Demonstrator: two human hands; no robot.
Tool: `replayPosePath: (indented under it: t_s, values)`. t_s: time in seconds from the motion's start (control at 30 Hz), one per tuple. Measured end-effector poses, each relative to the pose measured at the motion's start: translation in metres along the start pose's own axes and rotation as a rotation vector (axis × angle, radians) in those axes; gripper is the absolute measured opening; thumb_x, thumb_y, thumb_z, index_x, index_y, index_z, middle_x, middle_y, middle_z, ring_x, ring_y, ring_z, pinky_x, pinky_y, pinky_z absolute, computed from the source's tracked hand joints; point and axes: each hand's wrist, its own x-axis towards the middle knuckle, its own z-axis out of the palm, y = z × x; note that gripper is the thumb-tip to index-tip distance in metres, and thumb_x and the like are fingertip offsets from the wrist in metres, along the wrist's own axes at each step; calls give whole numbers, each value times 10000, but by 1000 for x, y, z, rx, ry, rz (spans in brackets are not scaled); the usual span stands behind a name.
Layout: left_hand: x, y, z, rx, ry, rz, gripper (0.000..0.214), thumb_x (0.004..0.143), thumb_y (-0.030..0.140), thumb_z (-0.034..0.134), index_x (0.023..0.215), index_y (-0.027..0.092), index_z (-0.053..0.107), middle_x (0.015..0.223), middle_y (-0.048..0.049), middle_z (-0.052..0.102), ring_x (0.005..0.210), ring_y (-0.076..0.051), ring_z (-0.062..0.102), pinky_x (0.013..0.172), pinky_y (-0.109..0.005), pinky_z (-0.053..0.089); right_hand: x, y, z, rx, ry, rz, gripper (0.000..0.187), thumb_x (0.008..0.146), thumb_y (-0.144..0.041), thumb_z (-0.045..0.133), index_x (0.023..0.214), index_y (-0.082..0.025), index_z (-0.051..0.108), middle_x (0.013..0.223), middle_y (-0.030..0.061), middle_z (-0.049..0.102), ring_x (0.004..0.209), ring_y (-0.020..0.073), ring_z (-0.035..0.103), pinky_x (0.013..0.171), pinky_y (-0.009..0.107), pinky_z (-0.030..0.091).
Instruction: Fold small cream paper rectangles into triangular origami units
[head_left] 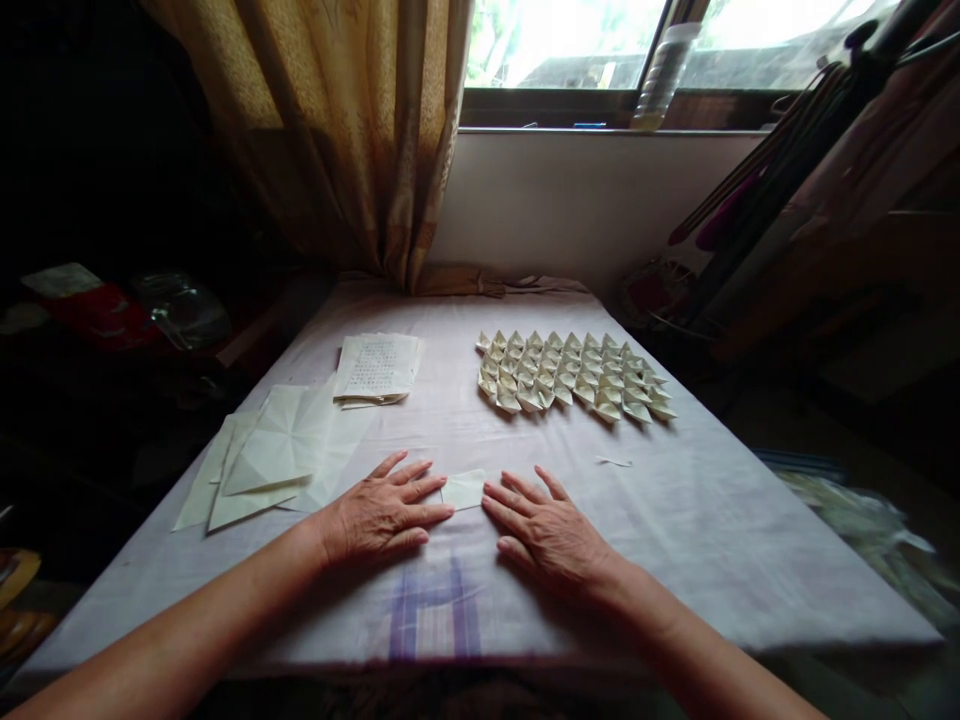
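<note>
The left hand [390, 512] and right hand [551, 530] rest palm-down, fingers spread and grasping nothing, with fingertips at either end of a small paper piece [463, 489] lying flat on the tabletop [697, 545]. Light, even pressure from both sides should keep it square (a hard push might skew it). Beyond the left hand lie loose sheets [274, 445]; farther off, a printed stack [376, 366] and rows of pointed paper folds [566, 370].

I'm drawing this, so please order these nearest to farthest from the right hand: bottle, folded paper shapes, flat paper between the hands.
1. Flat paper: left, beside the right hand.
2. Folded paper shapes: farther up the table.
3. Bottle: on the windowsill.
</note>
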Motion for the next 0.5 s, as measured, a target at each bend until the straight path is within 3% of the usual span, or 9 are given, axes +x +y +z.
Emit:
replayPosePath:
  t_s: [0.27, 0.4, 0.5]
  values:
    - [-6, -13, 6, 39, 111, 7, 361, 984, 420, 402, 1290, 344, 576, 1306, 28, 636, 1306, -252, 469, 1147, -419, 99, 2, -2, 8, 20, -32, 38, 460, 977, -411, 430, 1424, -301, 452, 1497, 8, 425, 1409, 281, 329, 1155, 579, 141]
    - [4, -2, 3, 51, 204, -145, 306, 964, 394, 448, 1143, 269, 663, 1158, -15, 698, 1191, -251, 540, 1114, -448, 210, 1, -4, 7, 17, 4, 32, 438, 976, -396, 434, 1401, -300, 482, 1481, 11, 452, 1394, 286, 354, 1140, 569, 194]
    - [14, 12, 11, 40, 321, -254, 310, 868, 462, 599, 1079, 255, 689, 1135, -54, 679, 1097, -262, 572, 1062, -482, 310, 0, -5, 7, 8, 48, 22, 422, 968, -385, 458, 1376, -289, 507, 1462, 19, 481, 1378, 292, 378, 1123, 554, 242]
